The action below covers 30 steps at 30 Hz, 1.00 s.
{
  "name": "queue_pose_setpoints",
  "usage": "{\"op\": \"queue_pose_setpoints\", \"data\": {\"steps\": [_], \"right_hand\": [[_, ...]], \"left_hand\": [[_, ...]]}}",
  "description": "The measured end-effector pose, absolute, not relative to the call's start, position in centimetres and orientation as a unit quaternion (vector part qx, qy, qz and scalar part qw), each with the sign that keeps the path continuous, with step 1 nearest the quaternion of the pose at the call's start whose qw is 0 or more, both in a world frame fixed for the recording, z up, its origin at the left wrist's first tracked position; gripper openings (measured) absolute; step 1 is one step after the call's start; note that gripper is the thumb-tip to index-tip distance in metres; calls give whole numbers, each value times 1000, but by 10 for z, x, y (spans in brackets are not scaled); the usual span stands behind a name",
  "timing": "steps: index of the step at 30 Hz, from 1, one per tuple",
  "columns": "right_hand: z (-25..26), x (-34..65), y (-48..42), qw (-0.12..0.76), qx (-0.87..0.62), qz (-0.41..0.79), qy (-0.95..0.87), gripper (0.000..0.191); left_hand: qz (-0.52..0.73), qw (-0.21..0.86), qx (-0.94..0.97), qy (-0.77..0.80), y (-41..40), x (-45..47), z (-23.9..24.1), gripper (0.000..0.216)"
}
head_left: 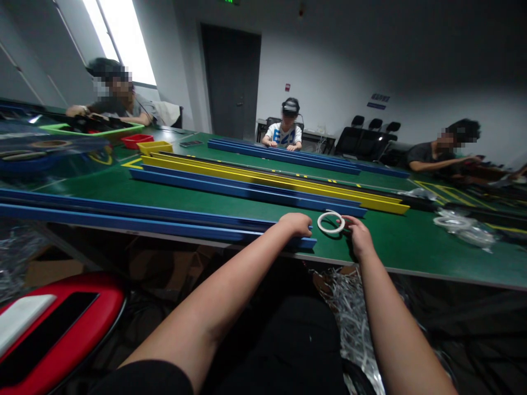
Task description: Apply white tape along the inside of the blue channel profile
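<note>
Left hand [296,224] curled at the long, straight blue channel's [156,224] three-o'clock end, likely steadying it; couldn't tell what it gripped. Right hand [360,237] pinched a white, ring-shaped roll [330,231] three o'clock of that, over the green bench [395,241], probably leaving its far rim free.

Blk short L sleeve [144,378], blk clothing [284,334], bare forearms [242,269]

Head view: looks forward and down from the wearer's head
Tabletop [405,241], near edge: close, slanting downward to the right
Far edge: well off, with the door [233,82] beyond
</note>
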State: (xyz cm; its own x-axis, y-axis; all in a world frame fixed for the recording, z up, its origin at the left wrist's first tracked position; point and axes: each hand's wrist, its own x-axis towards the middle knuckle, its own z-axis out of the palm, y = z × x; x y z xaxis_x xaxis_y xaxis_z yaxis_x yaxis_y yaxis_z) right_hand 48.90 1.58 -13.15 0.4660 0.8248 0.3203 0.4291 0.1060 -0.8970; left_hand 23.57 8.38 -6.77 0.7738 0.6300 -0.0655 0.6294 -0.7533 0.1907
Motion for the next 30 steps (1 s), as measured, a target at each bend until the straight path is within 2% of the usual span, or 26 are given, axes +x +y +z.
{"op": "queue_pose_setpoints", "data": {"steps": [8,15,21,30], "right_hand": [[-133,487,15,441,-741,15,-506,34],[-128,471,9,366,-734,-40,-570,26],[-120,431,1,381,-707,-60,-592,30],[-118,358,7,442,-619,8,-649,42]], "left_hand": [[1,107,933,343,85,236,-69,32],[5,108,934,341,83,236,-67,30],[7,102,935,339,84,237,-69,29],[10,101,943,318,89,238,-73,36]]}}
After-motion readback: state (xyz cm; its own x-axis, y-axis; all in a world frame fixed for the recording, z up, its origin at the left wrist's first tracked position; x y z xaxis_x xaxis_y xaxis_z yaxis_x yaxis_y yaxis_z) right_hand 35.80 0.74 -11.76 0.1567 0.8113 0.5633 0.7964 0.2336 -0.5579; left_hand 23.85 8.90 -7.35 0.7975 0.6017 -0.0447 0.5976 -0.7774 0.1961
